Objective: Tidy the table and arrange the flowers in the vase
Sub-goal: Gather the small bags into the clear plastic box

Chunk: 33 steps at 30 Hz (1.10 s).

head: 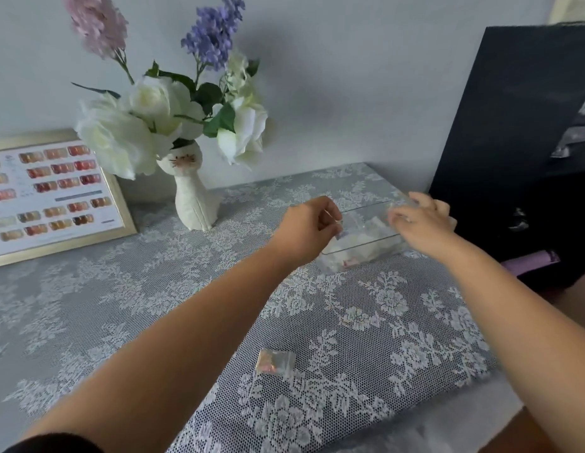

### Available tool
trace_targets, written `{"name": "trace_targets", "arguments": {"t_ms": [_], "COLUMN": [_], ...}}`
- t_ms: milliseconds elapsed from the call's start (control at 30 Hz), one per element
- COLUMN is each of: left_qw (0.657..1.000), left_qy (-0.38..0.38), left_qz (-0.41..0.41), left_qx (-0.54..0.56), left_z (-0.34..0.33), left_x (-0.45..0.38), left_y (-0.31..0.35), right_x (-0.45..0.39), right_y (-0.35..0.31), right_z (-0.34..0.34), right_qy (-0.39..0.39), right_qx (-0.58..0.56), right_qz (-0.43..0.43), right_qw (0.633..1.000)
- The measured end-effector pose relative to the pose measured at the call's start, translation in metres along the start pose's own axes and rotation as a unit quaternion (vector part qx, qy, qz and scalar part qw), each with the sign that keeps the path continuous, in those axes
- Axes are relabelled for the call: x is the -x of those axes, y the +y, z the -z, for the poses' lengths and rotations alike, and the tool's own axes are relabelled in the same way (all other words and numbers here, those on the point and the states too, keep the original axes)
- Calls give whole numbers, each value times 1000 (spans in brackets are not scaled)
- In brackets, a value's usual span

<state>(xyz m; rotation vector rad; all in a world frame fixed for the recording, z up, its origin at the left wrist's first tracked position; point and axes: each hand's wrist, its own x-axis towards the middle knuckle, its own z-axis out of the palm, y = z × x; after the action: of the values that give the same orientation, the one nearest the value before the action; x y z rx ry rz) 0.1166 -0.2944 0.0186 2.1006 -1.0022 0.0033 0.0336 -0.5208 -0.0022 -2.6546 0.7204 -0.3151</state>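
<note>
Two hands at the clear box (359, 238), far right of the worktop (121, 305). Your left hand (305, 228) sits at the box's near-left rim, fingers (332, 220) pinched narrow on something small and pale purple, too blurred to name. Your right hand (421, 223) is over the box's right side, fingers loosely spread; whether they grip the wall or only hover, cannot tell. Box holds a heap of small pale packets.

Step in hand, as judged: the tidying half, dropping loose bits into the box. One small iridescent packet (276, 361) lies apart on the lace cloth, well nearer to you than the box, untouched.

Flowers (160, 109): white roses with a pink and a purple spike, already standing in the white cat-shaped vase (194, 197) at the back, near the wall, just beside the framed colour chart (52, 191).

Next move calls for: release the pinched item inside the box, reach back for the stray packet; thin and flat on lace, so likely a fingertip pinch at one edge
</note>
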Motion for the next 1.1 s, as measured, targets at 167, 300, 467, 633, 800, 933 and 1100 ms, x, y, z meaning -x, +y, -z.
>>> {"name": "trace_targets", "arguments": {"t_ms": [167, 300, 467, 633, 800, 933, 1100], "left_qw": [998, 998, 989, 966, 950, 943, 938], "left_qy": [-11, -6, -109, -212, -229, -212, -190], "left_qz": [16, 7, 14, 78, 127, 154, 170], "left_qx": [-58, -61, -96, -127, -172, -204, -236], "left_z": [-8, 8, 58, 100, 122, 129, 125], "left_x": [0, 23, 77, 150, 209, 236, 251], "left_y": [-3, -9, -29, -46, -52, -52, -54], "right_x": [19, 46, 83, 119, 144, 154, 165], "right_y": [-3, -10, -33, -64, -88, -100, -108], "right_z": [6, 7, -6, -24, -48, -63, -72], "right_qy": [100, 175, 139, -68, -182, -176, -155], "right_qx": [-34, -98, -109, -122, -66, -23, -13], "right_qz": [5, 76, 182, 260, 313, 334, 330], "right_qw": [994, 977, 967, 955, 930, 926, 931]}}
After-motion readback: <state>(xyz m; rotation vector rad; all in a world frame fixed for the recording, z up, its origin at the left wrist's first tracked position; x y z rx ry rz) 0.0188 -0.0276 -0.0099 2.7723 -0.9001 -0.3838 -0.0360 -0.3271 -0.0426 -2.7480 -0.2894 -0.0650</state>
